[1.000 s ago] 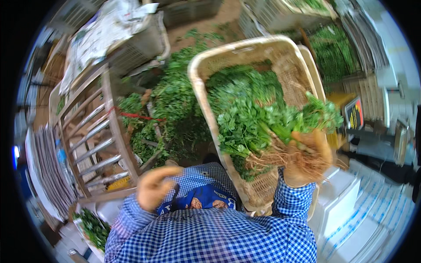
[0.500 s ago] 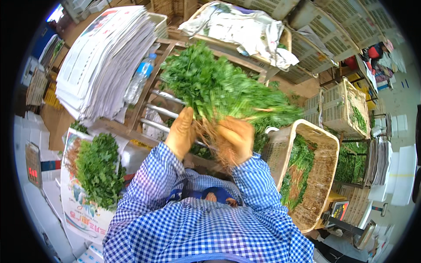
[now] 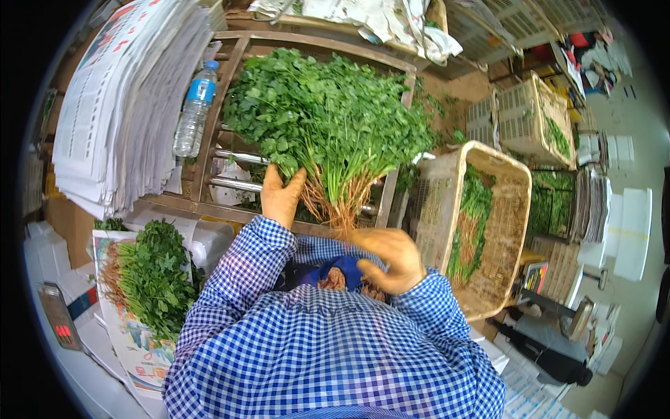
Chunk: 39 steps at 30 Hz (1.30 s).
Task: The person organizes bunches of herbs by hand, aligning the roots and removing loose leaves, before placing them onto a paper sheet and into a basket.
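A large bunch of coriander (image 3: 328, 126) lies spread on a metal rack (image 3: 204, 188), leaves away from me, its reddish-brown roots toward my body. My left hand (image 3: 281, 201) is at the lower left of the bunch, thumb and forefinger apart against the stems and leaves; the leaves partly cover its fingertips. Just below the root ends, my right hand (image 3: 394, 260) is off the bunch, slightly blurred, thumb apart from the fingers and nothing seen in it. A second coriander bunch (image 3: 157, 276) lies on printed paper at the left.
To the left stand a tall stack of newspapers (image 3: 129, 105) and a plastic water bottle (image 3: 195, 112). A plastic crate (image 3: 508, 230) with more coriander is close at my right. Past the rack, a crate is covered with white cloth (image 3: 363, 21). A red-digit display (image 3: 59, 314) sits at lower left.
The bunch, gripped at the roots and blurred before, now lies still and fanned out on the rack. My right hand has come off the roots toward me. The view has shifted.
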{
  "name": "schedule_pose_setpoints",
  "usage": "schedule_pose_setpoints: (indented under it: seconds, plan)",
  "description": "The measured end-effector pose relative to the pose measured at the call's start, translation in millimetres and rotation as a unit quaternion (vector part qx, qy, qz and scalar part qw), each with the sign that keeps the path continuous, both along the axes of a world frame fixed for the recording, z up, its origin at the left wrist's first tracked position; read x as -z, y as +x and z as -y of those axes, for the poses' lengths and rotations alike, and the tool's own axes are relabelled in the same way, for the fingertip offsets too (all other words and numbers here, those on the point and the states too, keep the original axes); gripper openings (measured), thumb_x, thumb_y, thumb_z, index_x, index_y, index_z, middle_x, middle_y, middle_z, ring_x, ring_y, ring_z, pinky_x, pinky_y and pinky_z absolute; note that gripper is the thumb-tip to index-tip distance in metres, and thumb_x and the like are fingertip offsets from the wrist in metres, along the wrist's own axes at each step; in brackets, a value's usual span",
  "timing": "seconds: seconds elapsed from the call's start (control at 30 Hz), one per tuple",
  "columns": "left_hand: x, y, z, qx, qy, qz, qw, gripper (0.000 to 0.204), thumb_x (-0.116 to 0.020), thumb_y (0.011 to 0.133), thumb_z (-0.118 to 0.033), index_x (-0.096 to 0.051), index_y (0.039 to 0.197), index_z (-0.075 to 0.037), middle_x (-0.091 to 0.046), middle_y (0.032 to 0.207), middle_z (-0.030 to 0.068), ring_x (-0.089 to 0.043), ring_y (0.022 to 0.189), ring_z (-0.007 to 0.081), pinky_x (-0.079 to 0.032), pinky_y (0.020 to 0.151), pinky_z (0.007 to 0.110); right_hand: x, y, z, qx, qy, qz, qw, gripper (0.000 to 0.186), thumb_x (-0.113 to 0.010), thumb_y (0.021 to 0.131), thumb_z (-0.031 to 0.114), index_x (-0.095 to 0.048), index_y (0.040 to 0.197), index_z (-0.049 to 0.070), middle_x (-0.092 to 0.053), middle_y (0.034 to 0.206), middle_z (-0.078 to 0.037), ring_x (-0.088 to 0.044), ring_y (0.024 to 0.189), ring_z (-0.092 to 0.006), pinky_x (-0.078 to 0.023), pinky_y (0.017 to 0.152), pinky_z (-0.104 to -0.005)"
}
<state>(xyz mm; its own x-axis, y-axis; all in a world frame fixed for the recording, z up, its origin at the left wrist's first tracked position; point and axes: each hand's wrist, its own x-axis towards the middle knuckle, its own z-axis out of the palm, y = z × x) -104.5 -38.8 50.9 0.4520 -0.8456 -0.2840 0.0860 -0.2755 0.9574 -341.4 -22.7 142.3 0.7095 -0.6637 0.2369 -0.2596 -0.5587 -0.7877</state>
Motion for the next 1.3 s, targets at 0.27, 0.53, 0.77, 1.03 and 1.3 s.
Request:
schedule_pose_setpoints:
  seconds: [0.27,0.53,0.77,1.03,1.3]
  plan:
    - [14.0,-6.7,-1.7,-0.027,0.017,0.042,0.999,0.042,-0.064,0.093,-0.008,-0.051,0.131,0.003,-0.063,0.122,0.0122,-0.059,0.107,0.0218,-0.047,0.095,0.033,58.5,-77.5,15.3,0.543,0.259,0.142,0.786,0.026,-0.048,0.103,0.012,-0.058,0.121,-0.003,-0.069,0.107,-0.018,-0.069,0.094,-0.0233,-0.056,0.083,-0.0333]
    - [41.3,23.3,-26.5,-0.059,0.053,0.03,0.996,0.045,-0.058,0.096,-0.02,-0.048,0.131,0.007,-0.06,0.121,0.0166,-0.059,0.108,0.0228,-0.051,0.092,0.037,307.2,-134.9,8.8,0.593,0.526,0.097,0.601,0.024,-0.051,0.102,0.019,-0.063,0.117,0.003,-0.072,0.101,-0.013,-0.068,0.079,-0.018,-0.055,0.07,-0.0292]
    - [34.5,111.7,-83.5,0.076,0.007,-0.017,0.997,0.04,-0.04,0.103,-0.022,-0.05,0.133,0.003,-0.057,0.128,0.0166,-0.058,0.113,0.0239,-0.046,0.098,0.036,506.1,-123.7,8.8,0.572,0.72,0.147,0.364,0.03,-0.049,0.104,0.019,-0.058,0.129,0.006,-0.064,0.112,-0.018,-0.057,0.074,-0.024,-0.052,0.062,-0.0341]
    - [18.0,83.5,-58.8,0.0,0.031,0.042,0.999,0.037,-0.041,0.103,-0.024,-0.053,0.127,0.002,-0.06,0.121,0.0153,-0.059,0.106,0.0224,-0.048,0.091,0.035,738.2,-76.8,-14.7,0.541,0.668,0.164,0.484,0.044,-0.041,0.105,0.01,-0.035,0.149,0.011,-0.041,0.147,-0.017,-0.053,0.112,-0.0349,-0.055,0.081,-0.0394]
    - [9.9,83.3,-77.1,-0.034,0.052,0.062,0.996,0.036,-0.042,0.103,-0.026,-0.056,0.121,0.001,-0.062,0.113,0.014,-0.06,0.099,0.0208,-0.05,0.085,0.034,763.4,-90.9,-10.6,0.637,0.692,0.256,0.225,0.03,-0.049,0.101,0.007,-0.048,0.131,0.006,-0.053,0.131,-0.013,-0.058,0.105,-0.0263,-0.056,0.083,-0.0335]
